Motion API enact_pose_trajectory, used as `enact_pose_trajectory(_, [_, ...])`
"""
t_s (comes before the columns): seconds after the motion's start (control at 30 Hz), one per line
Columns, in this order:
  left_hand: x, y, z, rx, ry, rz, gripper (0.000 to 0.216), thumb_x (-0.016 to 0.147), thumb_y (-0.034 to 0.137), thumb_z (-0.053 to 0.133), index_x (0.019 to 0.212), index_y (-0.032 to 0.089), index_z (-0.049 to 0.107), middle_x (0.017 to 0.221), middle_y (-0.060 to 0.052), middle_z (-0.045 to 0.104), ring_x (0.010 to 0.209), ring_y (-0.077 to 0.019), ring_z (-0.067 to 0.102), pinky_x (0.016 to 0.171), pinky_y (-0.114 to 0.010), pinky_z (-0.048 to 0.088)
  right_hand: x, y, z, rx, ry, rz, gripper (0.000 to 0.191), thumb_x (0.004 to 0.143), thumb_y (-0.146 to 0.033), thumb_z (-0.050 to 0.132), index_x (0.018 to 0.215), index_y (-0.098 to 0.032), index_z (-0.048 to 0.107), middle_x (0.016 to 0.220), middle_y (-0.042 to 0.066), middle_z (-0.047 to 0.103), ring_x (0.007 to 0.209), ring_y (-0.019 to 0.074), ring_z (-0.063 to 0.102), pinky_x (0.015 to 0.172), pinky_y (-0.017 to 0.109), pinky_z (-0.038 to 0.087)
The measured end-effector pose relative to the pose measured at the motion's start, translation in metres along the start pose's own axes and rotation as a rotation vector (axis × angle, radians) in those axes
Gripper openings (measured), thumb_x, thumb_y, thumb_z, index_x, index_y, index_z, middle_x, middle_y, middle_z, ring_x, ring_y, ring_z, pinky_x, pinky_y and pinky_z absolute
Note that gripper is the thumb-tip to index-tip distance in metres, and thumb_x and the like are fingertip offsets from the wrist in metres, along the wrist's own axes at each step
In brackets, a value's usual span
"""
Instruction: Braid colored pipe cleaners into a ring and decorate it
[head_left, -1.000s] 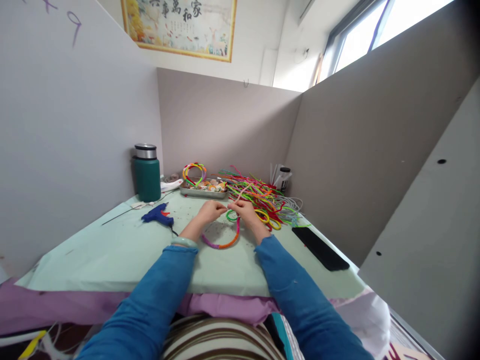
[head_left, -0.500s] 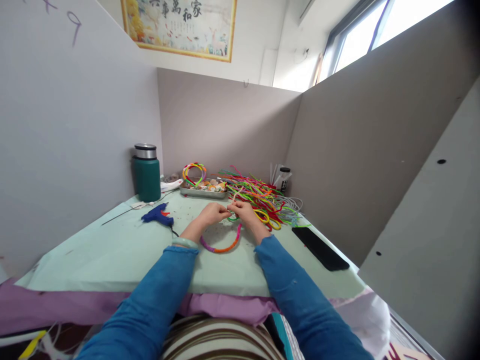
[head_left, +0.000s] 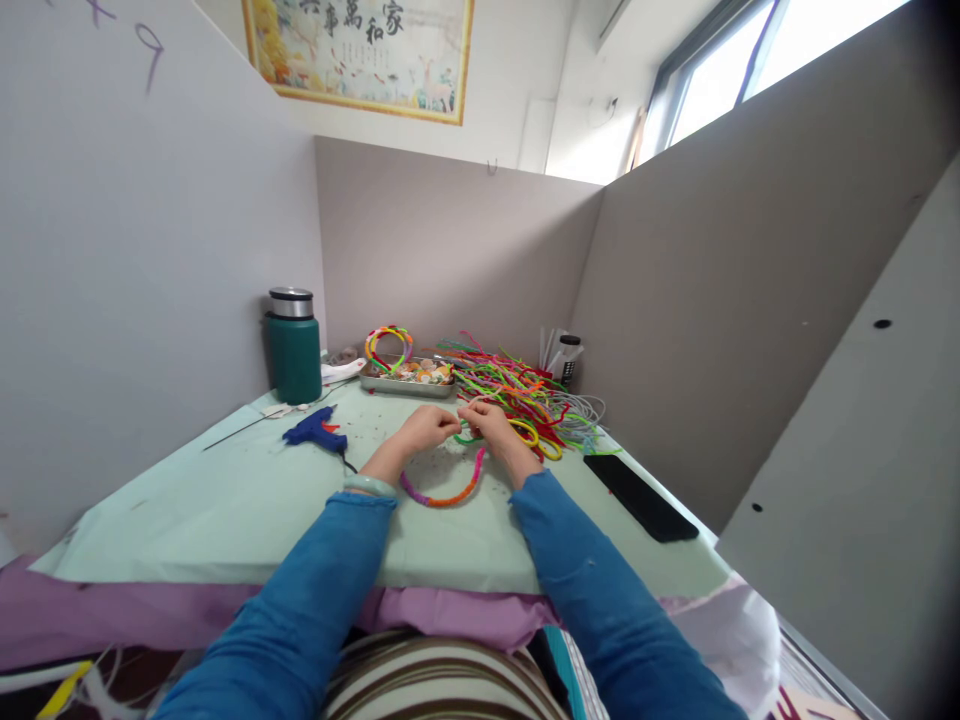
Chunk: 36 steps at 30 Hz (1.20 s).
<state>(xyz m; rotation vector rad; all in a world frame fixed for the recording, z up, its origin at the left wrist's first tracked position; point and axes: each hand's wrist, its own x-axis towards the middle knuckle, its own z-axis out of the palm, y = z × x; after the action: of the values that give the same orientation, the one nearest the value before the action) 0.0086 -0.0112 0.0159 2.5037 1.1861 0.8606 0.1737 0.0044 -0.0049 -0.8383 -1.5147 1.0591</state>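
Observation:
My left hand and my right hand almost meet above the table, each closed in a pinch. A pale strand, seemingly a pipe cleaner, was showing at my right fingertips a moment earlier; now it is mostly hidden. What my left fingers hold is too small to make out. Just below the hands lies a curved headband wrapped in purple, orange and pink, its pink end under my right hand and its purple end beside my left wrist. A bit of green shows by my right fingers.
A heap of coloured pipe cleaners lies behind my right hand. Left of it stand a metal tray of small pieces and finished headbands. A blue glue gun, green bottle and black phone-like slab flank the hands.
The pale strand that stuck up from my right fingers has dropped mostly out of sight. My fingertips have moved slightly apart. The headband stays in place.

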Motion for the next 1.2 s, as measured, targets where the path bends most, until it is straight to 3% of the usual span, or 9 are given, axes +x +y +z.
enact_pose_trajectory(0.33, [0.0,0.006,-0.002,-0.045,0.07,0.012,0.031,0.081,0.036,0.047,0.073,0.014,0.067,0.058,0.0,0.058,0.055,-0.0106,0.045,0.055,-0.022,0.031,0.005,0.005,-0.002,0.19,-0.011,0.163,0.036,0.054,-0.041,0.077,0.061,-0.017,0.051,0.051,-0.007,0.042,0.045,0.0062,0.035,0.043,0.023,0.024])
enact_pose_trajectory(0.57, [-0.002,0.009,-0.002,-0.092,0.179,-0.052,0.029,0.078,0.036,0.054,0.095,0.016,0.064,0.06,0.001,0.06,0.056,-0.0114,0.05,0.054,-0.02,0.033,0.004,0.004,-0.001,0.273,-0.042,0.219,0.031,0.052,-0.035,0.078,0.065,-0.016,0.056,0.049,-0.006,0.044,0.043,0.0056,0.034,0.042,0.023,0.023])
enact_pose_trajectory(0.83, [-0.001,0.007,-0.002,-0.107,0.176,-0.032,0.03,0.079,0.036,0.053,0.095,0.016,0.069,0.058,0.001,0.059,0.053,-0.0097,0.046,0.054,-0.02,0.033,0.005,0.004,-0.001,0.352,0.01,0.371,0.023,0.056,-0.024,0.072,0.063,-0.017,0.052,0.047,-0.007,0.039,0.042,0.0058,0.033,0.042,0.023,0.026])
enact_pose_trajectory(1.0, [0.002,0.002,-0.001,-0.111,0.195,-0.058,0.031,0.078,0.037,0.053,0.091,0.015,0.071,0.061,-0.001,0.062,0.056,-0.0107,0.048,0.054,-0.02,0.033,0.005,0.005,0.0,0.341,0.005,0.328,0.024,0.054,-0.021,0.074,0.061,-0.017,0.051,0.047,-0.007,0.038,0.043,0.0059,0.034,0.043,0.023,0.027])
enact_pose_trajectory(1.2, [0.003,-0.001,-0.004,-0.079,0.241,-0.161,0.028,0.078,0.035,0.052,0.086,0.015,0.071,0.061,-0.002,0.064,0.057,-0.0122,0.052,0.055,-0.022,0.035,0.001,0.0,0.001,0.316,-0.02,0.228,0.03,0.053,-0.033,0.079,0.06,-0.017,0.055,0.051,-0.005,0.044,0.046,0.0076,0.038,0.044,0.024,0.028])
